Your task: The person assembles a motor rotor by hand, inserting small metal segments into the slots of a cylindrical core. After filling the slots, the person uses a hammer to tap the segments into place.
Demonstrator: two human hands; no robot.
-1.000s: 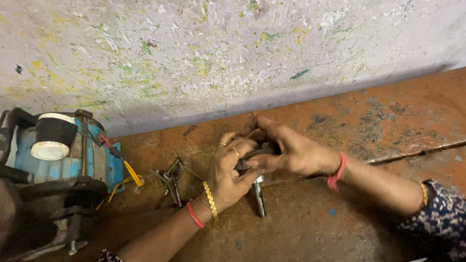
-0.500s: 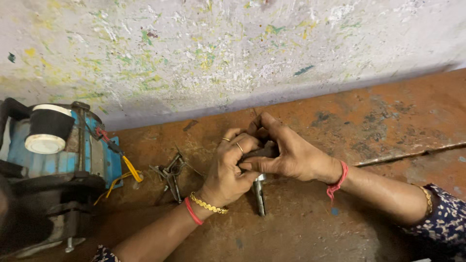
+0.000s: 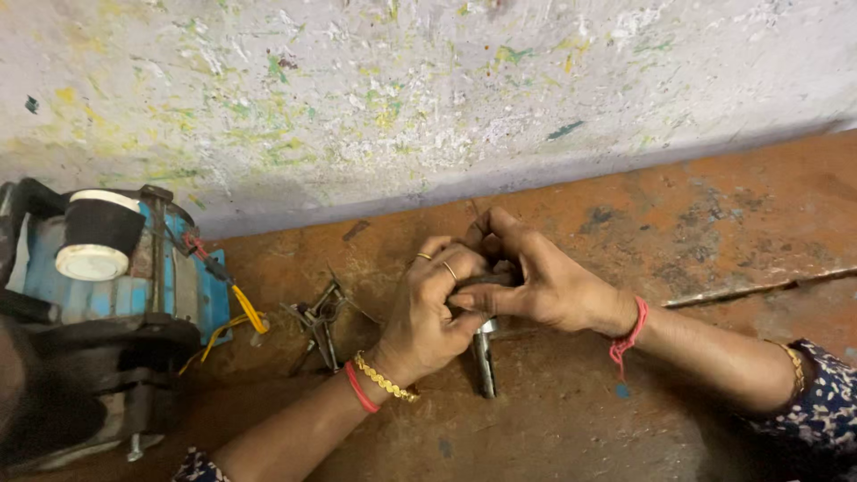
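Both hands meet over a small dark metal part with a shiny steel shaft (image 3: 484,357) that points toward me on the rust-red floor. My left hand (image 3: 430,311), with rings, a gold bangle and a red band at the wrist, curls around the part from the left. My right hand (image 3: 536,281), a red thread at its wrist, clamps over the part from the right, thumb pressed along its dark top. The part's head is mostly hidden between the fingers.
A blue electric motor (image 3: 116,277) with a black-and-white cap and yellow wires stands at the left. A small dark metal bracket with thin prongs (image 3: 320,323) lies just left of my hands. A paint-splattered wall (image 3: 428,98) runs behind. A crack crosses the floor at right (image 3: 741,287).
The hands stay locked on the metal part; my left wrist has turned slightly and the grip has tightened. The view has shifted a little.
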